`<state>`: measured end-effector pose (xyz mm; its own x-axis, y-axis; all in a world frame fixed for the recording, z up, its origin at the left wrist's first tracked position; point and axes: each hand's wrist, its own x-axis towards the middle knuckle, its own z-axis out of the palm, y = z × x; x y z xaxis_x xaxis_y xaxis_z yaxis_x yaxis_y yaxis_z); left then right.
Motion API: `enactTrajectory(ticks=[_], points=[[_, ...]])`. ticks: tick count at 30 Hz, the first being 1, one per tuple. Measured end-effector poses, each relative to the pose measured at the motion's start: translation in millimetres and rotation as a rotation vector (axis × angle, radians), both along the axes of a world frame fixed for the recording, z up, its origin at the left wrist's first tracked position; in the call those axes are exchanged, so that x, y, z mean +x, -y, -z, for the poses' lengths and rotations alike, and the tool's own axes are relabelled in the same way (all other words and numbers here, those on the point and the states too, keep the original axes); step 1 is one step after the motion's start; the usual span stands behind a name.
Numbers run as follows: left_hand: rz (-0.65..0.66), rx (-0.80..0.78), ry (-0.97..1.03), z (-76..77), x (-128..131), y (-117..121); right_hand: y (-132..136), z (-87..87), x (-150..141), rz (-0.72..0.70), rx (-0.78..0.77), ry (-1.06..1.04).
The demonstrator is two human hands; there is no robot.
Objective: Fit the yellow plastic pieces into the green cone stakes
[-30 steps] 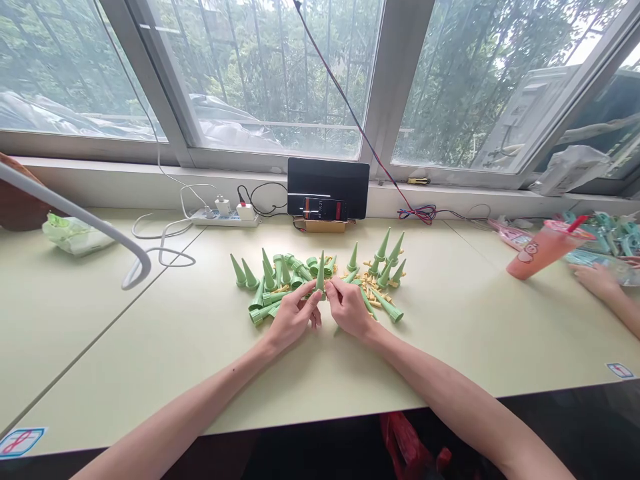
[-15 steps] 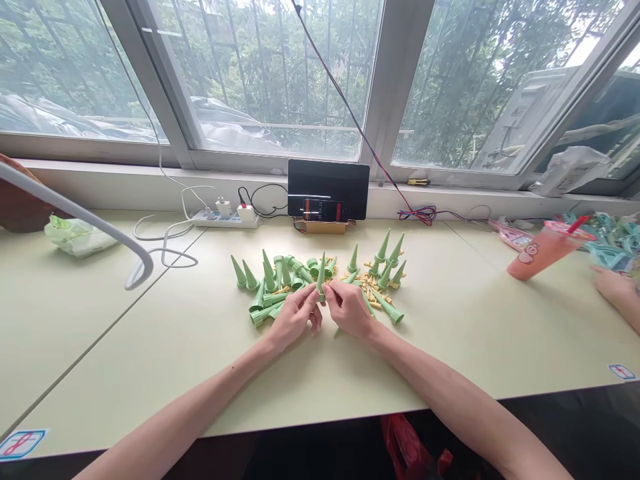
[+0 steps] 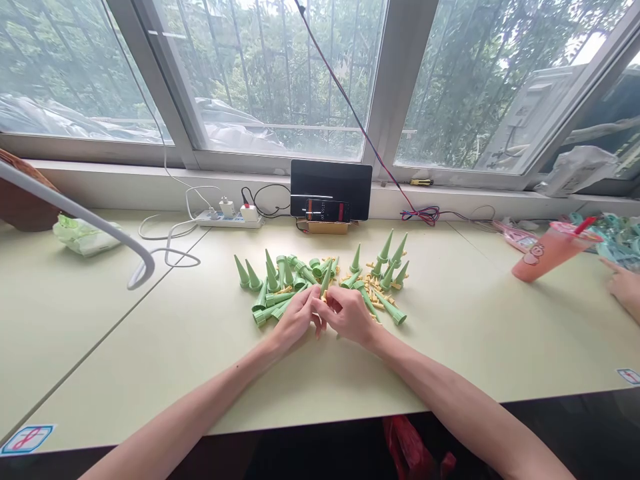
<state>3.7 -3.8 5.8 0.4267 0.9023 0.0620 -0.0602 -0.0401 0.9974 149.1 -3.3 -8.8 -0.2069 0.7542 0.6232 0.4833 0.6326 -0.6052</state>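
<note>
My left hand (image 3: 299, 316) is closed round the base of a green plastic watering spike (image 3: 326, 277), whose tip points up and leans slightly right. The fingers of my right hand (image 3: 350, 312) pinch a small yellow plastic valve (image 3: 325, 297) at the spike's lower side; the fingers partly hide it. Left of and behind my hands lies a heap of green spikes (image 3: 275, 299), some upright and some on their sides. Loose yellow valves (image 3: 376, 291) are scattered to the right, among more upright spikes (image 3: 384, 250).
A tablet (image 3: 330, 187) with a phone (image 3: 327, 211) before it stands at the back. Left of it sits a power strip (image 3: 230, 220) with cables. A pink drink cup (image 3: 553, 253) and another person's hand (image 3: 625, 288) are at right. A white curved bar (image 3: 100, 220) crosses the left.
The spike in my hands has tilted to the right. My right hand has shifted over its base, and a yellow valve now shows there. The view has shifted slightly.
</note>
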Motion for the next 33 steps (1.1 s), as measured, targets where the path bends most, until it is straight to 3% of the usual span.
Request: enactTrajectory(ticks=[22,33], points=[[0.008,-0.013,0.006,1.7,2.8,1.2,-1.0,4.0,0.2,0.009,-0.006,-0.024],[-0.141,0.153,-0.072,3.1,-2.1,-3.5,-3.4,4.7,1.9,0.022,0.018,-0.003]])
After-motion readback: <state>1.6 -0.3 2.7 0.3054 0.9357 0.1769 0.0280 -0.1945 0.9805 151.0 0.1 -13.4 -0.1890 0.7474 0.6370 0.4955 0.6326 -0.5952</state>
